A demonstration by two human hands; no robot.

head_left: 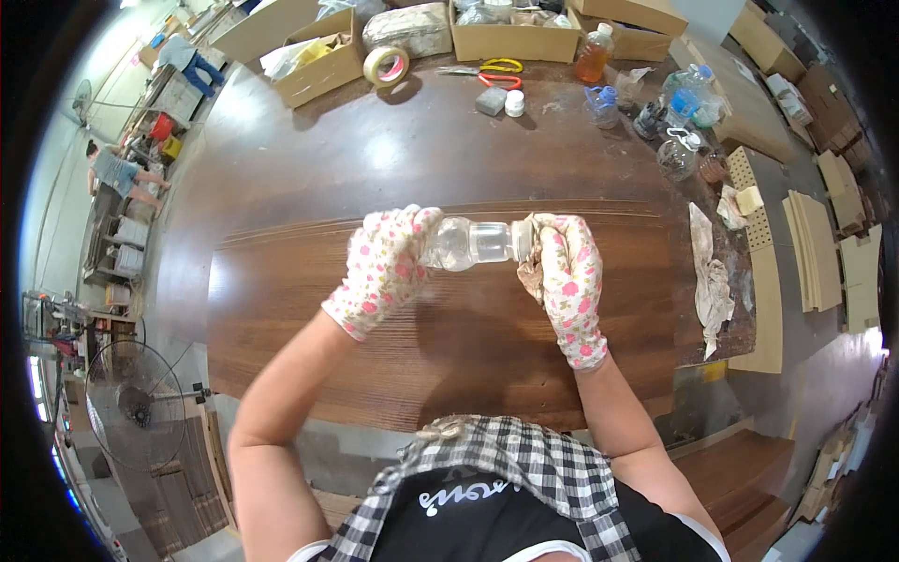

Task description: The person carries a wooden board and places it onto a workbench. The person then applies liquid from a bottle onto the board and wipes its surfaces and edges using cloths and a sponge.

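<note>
Both my hands wear white gloves with pink flowers. Between them a small clear plastic bottle (473, 243) lies on its side in the air, above a stack of dark wood-grain boards (449, 347). My left hand (391, 258) is closed round the bottle's left end. My right hand (568, 267) is closed at the other end, with a crumpled brownish rag (532, 278) bunched in its fingers against the bottle's whitish neck. The glove and rag hide part of that end.
Scissors (496, 72), a tape roll (386, 67), a grey block (491, 101) and a white-capped jar (514, 103) lie at the back near cardboard boxes (318, 80). Several bottles (688, 94) crowd the back right; a white rag (711, 281) lies right. A fan (137, 406) stands left; two people are far left.
</note>
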